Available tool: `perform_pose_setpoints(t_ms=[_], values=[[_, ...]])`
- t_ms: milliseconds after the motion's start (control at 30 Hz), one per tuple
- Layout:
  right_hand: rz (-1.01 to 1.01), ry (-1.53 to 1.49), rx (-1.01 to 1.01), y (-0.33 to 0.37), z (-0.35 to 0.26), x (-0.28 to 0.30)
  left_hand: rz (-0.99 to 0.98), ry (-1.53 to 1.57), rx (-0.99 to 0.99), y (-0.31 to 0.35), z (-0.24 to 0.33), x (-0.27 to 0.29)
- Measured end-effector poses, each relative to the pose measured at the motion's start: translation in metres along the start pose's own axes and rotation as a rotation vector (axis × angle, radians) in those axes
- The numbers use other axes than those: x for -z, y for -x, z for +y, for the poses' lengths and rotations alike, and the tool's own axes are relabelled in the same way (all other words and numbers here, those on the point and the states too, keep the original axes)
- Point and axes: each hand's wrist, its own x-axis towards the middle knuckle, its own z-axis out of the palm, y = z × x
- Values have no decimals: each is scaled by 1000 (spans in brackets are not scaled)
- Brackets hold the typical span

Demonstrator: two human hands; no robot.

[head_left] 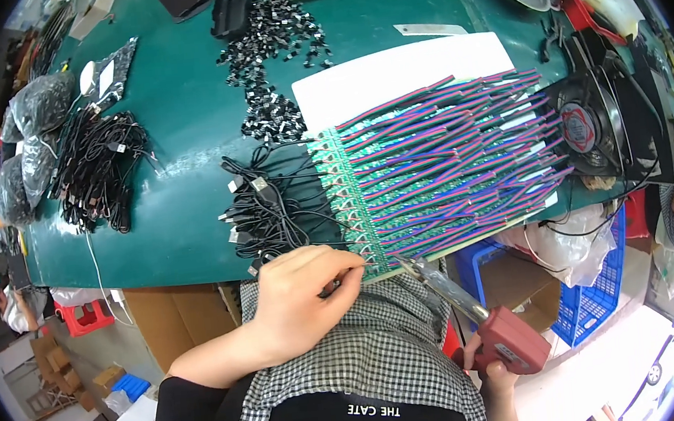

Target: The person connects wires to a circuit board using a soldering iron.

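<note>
A row of green circuit boards (340, 179) lies at the table's near edge, with red, blue and black wires (445, 151) running off to the right. Black USB cables (268, 209) are joined along its left side. At the nearest board, my left hand (297, 299) is closed in a pinch on a thin wire, its fingertips close to the board's corner. My right hand (492, 374) grips the handle of a red soldering gun (516, 341). The gun's metal tip points up and left, close to the same near end of the boards, right of my left fingertips.
A white sheet (405, 70) lies under the boards, with a metal ruler (429, 29) beyond. Small black connectors (269, 55) are piled at far centre. More bundled cables (101, 164) and plastic bags (39, 109) lie left. A round black fan-like device (584, 126) stands right; a blue crate (593, 299) is below.
</note>
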Motion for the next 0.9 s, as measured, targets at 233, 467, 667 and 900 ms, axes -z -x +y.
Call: perform_pose_setpoints(t_ms=[233,467,667,900], values=[[-27,-34,-33,-1,-1,2,-97,15,156,4,5,-21],[-100,-7,10,-6,1,8,-102,23,246,8,12,-19],[-109,42,94,-6,1,4,-228,364,470,9,18,-17],[-324,794,509,-54,-7,-47,-445,674,546,17,25,-23]])
